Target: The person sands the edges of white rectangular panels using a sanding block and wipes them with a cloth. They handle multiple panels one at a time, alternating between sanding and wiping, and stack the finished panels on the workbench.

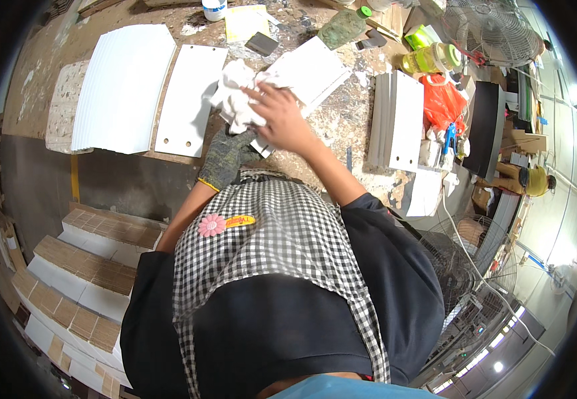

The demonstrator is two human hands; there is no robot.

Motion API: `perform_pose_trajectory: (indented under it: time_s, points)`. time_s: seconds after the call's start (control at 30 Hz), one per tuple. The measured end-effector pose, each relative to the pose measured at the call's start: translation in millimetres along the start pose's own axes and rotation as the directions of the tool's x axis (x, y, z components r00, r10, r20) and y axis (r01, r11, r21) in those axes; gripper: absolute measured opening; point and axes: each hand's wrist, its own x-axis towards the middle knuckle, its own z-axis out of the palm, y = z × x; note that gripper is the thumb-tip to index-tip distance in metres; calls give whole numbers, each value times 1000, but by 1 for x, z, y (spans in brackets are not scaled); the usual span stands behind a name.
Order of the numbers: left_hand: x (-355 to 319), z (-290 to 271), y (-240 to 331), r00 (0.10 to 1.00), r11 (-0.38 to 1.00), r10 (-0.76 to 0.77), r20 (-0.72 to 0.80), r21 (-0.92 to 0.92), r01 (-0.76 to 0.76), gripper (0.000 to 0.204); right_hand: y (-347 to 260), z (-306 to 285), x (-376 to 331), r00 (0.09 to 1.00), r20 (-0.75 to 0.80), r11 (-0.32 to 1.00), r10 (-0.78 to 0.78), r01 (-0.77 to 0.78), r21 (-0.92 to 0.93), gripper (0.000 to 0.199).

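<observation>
A crumpled white cloth (232,96) overlaps a white board (310,70) mid-bench (348,123), under the bare right hand's (283,118) outstretched fingers; the gloved left hand (223,161) is nearer, its grip unclear; white panels (125,90) lie left, more (405,123) right
</observation>
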Motion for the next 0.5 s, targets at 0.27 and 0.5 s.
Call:
perform_pose_trajectory:
  time_s: [0.27, 0.5]
  points:
    - [-3, -8, -5, 922, 403, 337, 191, 856, -324, 54, 220, -31, 25, 752, -84, 681, 654, -634, -367, 45]
    - [6, -10, -23, 895, 428, 414, 166, 832, -352, 58, 128, -11, -50, 745, -344, 746, 572, -647, -160, 34]
